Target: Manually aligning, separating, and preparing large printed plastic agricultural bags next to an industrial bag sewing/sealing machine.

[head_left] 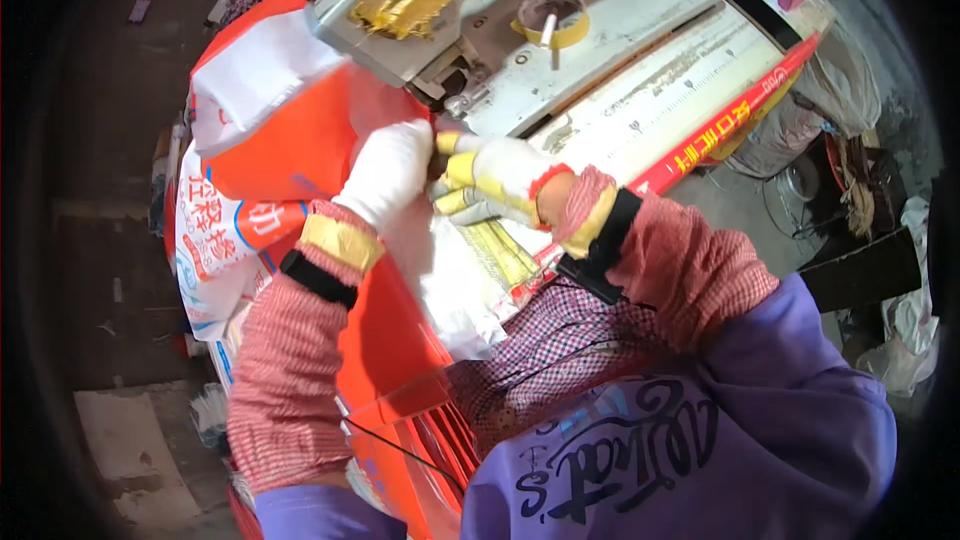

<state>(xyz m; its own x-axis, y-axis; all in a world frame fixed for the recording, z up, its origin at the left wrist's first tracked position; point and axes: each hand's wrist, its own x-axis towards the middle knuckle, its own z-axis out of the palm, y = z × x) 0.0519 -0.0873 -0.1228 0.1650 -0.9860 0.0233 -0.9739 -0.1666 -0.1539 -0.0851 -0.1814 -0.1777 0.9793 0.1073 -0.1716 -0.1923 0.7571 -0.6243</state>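
My left hand [390, 170], in a white glove, is closed at the edge of a glossy orange-red and white plastic sheet [285, 152], just in front of the presser foot of a sewing machine [490, 25]. Its fingertips are hidden. Close beside it, my right hand [495, 178] wears a white glove with yellow fingers and a red cuff. Those fingers point left and stand apart, with nothing clearly held. Under both hands, white sheeting [455, 290] runs down toward my lap, and the orange-red material [385, 340] hangs at my left.
A tape roll [553, 20] with a small white stick sits on the machine bed. Beside it lies a pale work surface [655, 95] with a red and yellow printed edge strip [725, 125]. Plastic bags [775, 140] and a wire coil [795, 185] are at the right. Cardboard [135, 455] lies on the floor at left.
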